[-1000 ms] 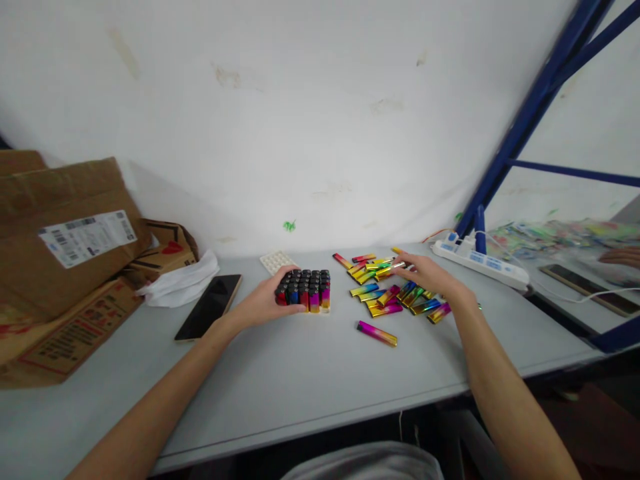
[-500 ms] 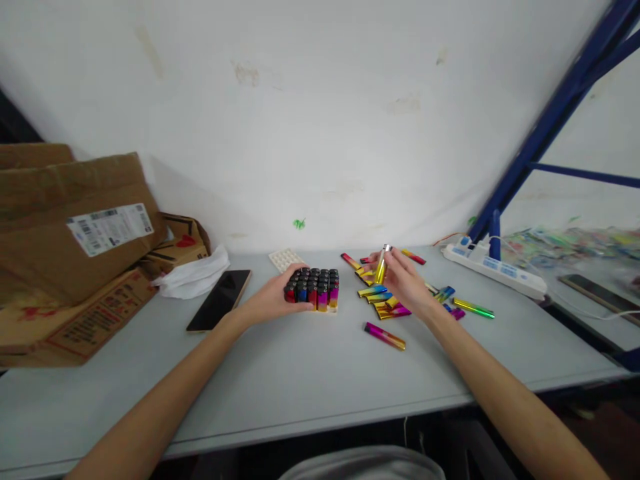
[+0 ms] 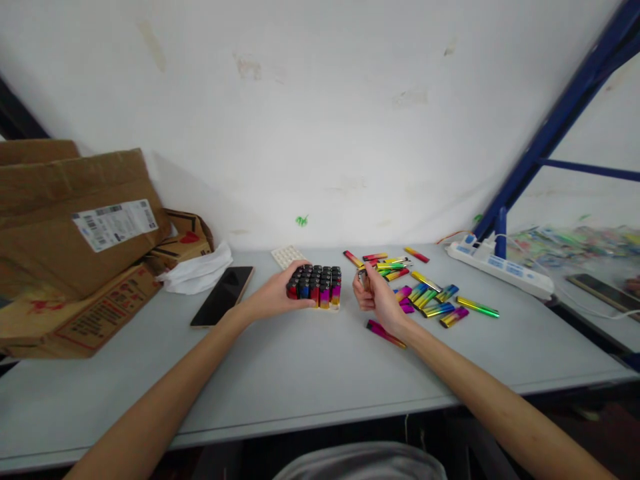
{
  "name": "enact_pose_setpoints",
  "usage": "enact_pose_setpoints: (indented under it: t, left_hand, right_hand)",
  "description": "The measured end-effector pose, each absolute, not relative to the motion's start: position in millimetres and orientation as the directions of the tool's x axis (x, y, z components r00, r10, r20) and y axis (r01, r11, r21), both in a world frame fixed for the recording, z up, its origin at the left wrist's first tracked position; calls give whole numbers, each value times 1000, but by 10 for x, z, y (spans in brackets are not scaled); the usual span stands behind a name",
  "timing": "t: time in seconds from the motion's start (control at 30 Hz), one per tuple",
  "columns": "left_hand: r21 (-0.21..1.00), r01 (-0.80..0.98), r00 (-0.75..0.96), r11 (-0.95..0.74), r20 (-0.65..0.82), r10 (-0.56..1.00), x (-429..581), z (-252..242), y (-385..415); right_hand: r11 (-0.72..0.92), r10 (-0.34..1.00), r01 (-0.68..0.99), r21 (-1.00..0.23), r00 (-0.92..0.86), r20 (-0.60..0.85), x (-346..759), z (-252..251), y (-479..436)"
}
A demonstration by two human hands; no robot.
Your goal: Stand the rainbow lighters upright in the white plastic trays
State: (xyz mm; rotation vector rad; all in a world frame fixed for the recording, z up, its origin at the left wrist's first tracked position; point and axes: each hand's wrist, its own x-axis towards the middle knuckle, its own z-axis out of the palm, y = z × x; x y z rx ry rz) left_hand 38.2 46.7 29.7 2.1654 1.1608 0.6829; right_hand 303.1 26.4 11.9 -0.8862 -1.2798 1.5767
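My left hand [image 3: 280, 293] grips the left side of a block of upright lighters [image 3: 315, 283], black-topped with red, blue, purple and yellow bodies. They stand in rows in a pale tray [image 3: 335, 307], of which just a corner shows. My right hand [image 3: 377, 297] is closed around a single lighter [image 3: 363, 274], held upright to the right of the block. Its top shows by my thumb, and my fingers cover its body. Several loose lighters [image 3: 430, 297] lie scattered beyond and to the right of this hand. A purple and yellow lighter [image 3: 384, 333] lies just under my right wrist.
An unfilled white tray [image 3: 287, 256] lies behind the block. To the left are a phone [image 3: 223, 297], white crumpled paper [image 3: 197, 270] and cardboard boxes [image 3: 95, 220]. A power strip [image 3: 500, 269] with cables sits at the right, near a blue metal frame [image 3: 530, 147].
My right hand has moved left and slightly down, nearer the block, its fingers now wrapped around the lighter. More of the loose lighters are uncovered. The left hand keeps its grip.
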Motion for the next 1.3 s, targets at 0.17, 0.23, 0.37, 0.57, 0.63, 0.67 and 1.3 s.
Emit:
enact_pose_setpoints:
  t: [0.17, 0.23, 0.37, 0.57, 0.63, 0.67, 1.3]
  left_hand:
    - [687, 567, 482, -455, 171, 859, 380, 301, 468]
    - [691, 562, 486, -454, 168, 857, 377, 295, 473]
    - [698, 555, 486, -452, 169, 857, 379, 289, 477]
    - [704, 543, 492, -457, 174, 853, 384, 298, 465]
    - [702, 546, 486, -457, 179, 855, 382, 291, 469]
    - [700, 550, 482, -455, 178, 858, 380, 285, 472]
    - [715, 516, 496, -472, 201, 845, 378, 263, 469]
  right_hand:
    - [0, 951, -153, -988, -304, 47, 3074, 68, 272]
    - [6, 952, -153, -988, -303, 53, 3080, 54, 275]
    - [8, 945, -108, -994, -323, 43, 3084, 36, 291]
    - [95, 906, -70, -993, -407, 115, 3070, 116, 235]
    - [172, 894, -22, -985, -417, 166, 3095, 171, 194]
    - [233, 881, 29, -972, -429, 198, 3115, 199, 177]
    - [695, 719, 624, -359, -605, 341, 3122, 154, 266]
